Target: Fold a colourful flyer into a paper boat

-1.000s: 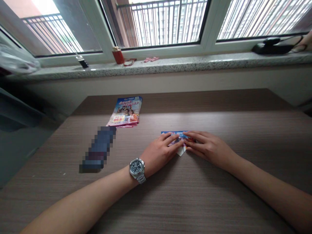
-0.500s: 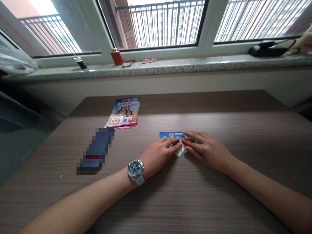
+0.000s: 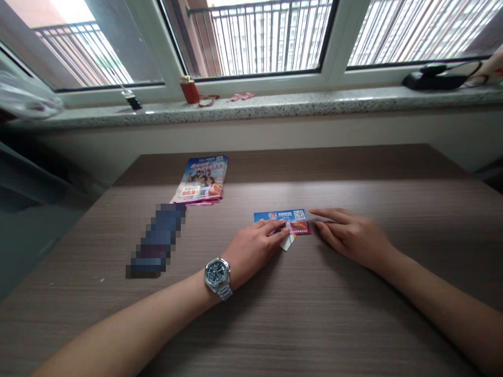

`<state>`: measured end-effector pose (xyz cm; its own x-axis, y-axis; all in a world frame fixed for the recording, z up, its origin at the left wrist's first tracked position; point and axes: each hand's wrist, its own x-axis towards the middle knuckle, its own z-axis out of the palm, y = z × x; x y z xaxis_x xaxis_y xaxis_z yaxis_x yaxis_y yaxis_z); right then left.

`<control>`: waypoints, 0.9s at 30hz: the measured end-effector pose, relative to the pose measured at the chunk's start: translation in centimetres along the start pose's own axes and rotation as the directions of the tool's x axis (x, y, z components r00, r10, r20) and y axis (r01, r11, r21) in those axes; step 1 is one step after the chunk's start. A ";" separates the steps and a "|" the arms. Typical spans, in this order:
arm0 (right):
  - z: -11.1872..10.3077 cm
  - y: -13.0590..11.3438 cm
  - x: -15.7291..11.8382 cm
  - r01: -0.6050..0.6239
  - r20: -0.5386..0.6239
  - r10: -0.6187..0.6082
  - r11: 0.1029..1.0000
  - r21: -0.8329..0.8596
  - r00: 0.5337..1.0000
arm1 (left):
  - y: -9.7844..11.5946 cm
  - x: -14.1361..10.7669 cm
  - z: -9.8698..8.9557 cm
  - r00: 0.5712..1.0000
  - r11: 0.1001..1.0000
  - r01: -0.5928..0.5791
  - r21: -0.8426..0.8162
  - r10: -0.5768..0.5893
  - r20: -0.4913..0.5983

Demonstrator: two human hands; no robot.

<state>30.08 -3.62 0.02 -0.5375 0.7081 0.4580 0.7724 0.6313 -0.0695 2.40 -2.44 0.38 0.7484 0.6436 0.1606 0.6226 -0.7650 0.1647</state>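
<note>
Folded flyer (image 3: 301, 228) is lying flat near the middle of the bench (image 3: 314, 324), blue strip and QR code facing up, white tip poking out on the near side. Left hand (image 3: 251, 246) is resting over its left and middle part, fingers close together, palm down, not clamping. Right hand (image 3: 357, 235) is hovering or resting just beside the right edge, fingers slightly apart, pinching nothing visible; contact with the bench: can't tell.

Handling, judging by looks: light, thin, bendy, probably glossy and a bit slippery; creasing or tearing easily, layers maybe springing open. Best hold: light pinch through all layers at the exposed right edge, the left fingers bracing from above.

Further out, a watch (image 3: 217, 273) is circling the left wrist. Flyer stack (image 3: 202, 180) is sitting far left, a blurred dark item (image 3: 157, 241) lying nearer, just beside it. Windowsill (image 3: 314, 107) is running behind.
</note>
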 end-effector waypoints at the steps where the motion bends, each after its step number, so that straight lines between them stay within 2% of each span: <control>1: -0.1 0.0 0.0 -0.009 -0.017 0.009 1.000 0.006 1.000 | -0.1 -0.1 0.0 1.000 1.000 0.007 0.001 -0.007 0.006; 4: -0.1 -0.3 0.2 -0.017 -0.007 0.017 1.000 0.020 1.000 | -0.2 -0.1 0.1 1.000 1.000 0.012 -0.015 -0.011 0.012; 10: 1.2 -1.9 0.9 0.034 0.142 -0.038 0.999 0.032 0.989 | -0.3 0.3 0.2 0.998 0.999 -0.006 -0.038 0.009 0.060; 17: 2.4 -2.2 1.2 -0.028 0.227 0.004 0.994 0.105 0.974 | -0.4 0.3 0.2 0.997 0.999 -0.033 -0.031 0.036 0.071; 27: 2.4 -2.2 1.2 -0.095 0.301 0.052 0.987 0.129 0.952 | -0.5 0.2 0.0 0.996 0.998 -0.047 -0.031 0.049 0.081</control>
<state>26.92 -3.44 -1.37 -0.5735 0.8023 0.1655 0.7698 0.5969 -0.2259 2.29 -1.92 0.29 0.7940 0.6013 0.0894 0.5796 -0.7932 0.1870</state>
